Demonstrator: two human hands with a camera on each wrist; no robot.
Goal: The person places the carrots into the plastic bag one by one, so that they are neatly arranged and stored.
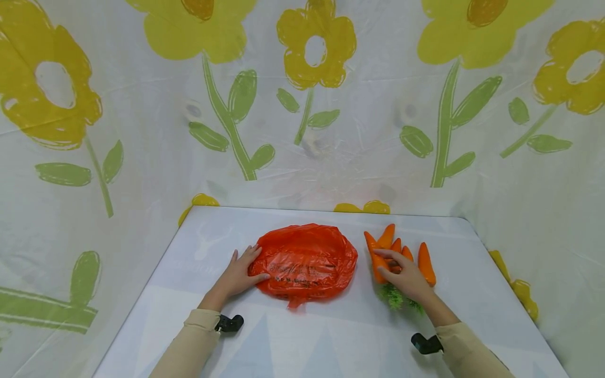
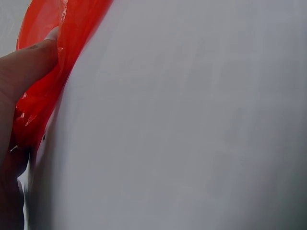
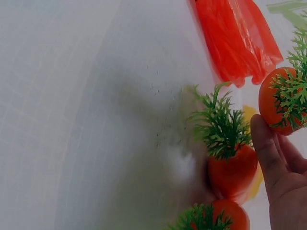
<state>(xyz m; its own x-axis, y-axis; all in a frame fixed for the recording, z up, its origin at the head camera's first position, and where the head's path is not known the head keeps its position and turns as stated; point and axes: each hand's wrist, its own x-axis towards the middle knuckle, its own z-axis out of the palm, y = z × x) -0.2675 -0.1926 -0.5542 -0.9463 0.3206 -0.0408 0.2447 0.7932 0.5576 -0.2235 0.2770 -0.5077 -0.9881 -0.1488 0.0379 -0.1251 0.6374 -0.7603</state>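
Sleeves nearest. Our left hand (image 1: 238, 276) lies flat on the orange bag (image 1: 304, 264); right hand (image 1: 404, 275) curls over carrots (image 1: 394, 254). Best grip one carrot firmly.

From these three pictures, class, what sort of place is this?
Probably a staged tabletop set, not a real kitchen: flower-printed sheeting walls in a pale table bearing only an orange plastic bag and plastic-looking carrots.
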